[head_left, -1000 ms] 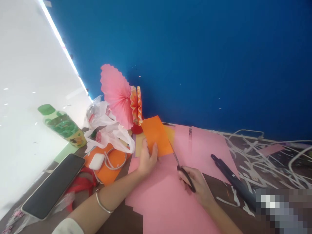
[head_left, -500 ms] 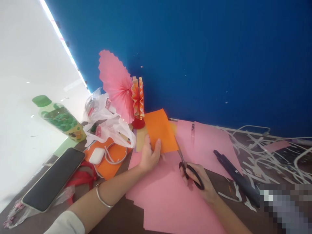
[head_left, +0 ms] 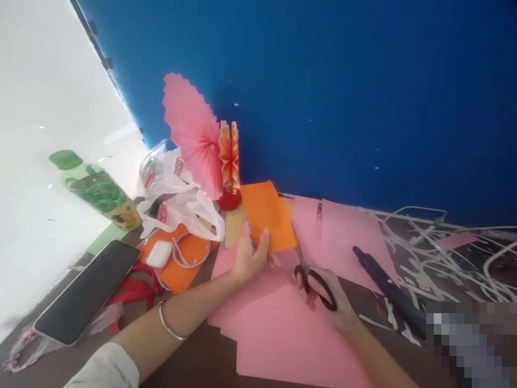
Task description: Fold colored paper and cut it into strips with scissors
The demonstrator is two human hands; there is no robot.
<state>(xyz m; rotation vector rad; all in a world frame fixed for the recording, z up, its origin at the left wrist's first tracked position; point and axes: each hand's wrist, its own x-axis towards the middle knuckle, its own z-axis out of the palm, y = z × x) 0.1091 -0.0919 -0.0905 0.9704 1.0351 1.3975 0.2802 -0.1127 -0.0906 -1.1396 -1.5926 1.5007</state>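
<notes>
An orange sheet of paper (head_left: 267,215) is pinched at its lower left by my left hand (head_left: 251,253), thumb in front and some fingers hidden behind it. My right hand (head_left: 329,296) is closed around the black handles of a pair of scissors (head_left: 319,285). The scissor blades point up at the right edge of the orange sheet; part of them is hidden behind the paper. Beneath both hands lie large pink sheets of paper (head_left: 278,318), overlapping on the dark table.
Left are a phone (head_left: 86,291), a green-capped bottle (head_left: 97,186), a plastic bag (head_left: 181,202), a white case (head_left: 160,254) and a red ribbon (head_left: 135,288). Folded pink paper fans (head_left: 194,140) stand by the blue wall. A dark stick-like tool (head_left: 388,288) and paper strips (head_left: 428,269) lie right.
The view has shifted slightly. Both hands keep their holds on the orange paper and the scissors, with almost no visible movement between them.
</notes>
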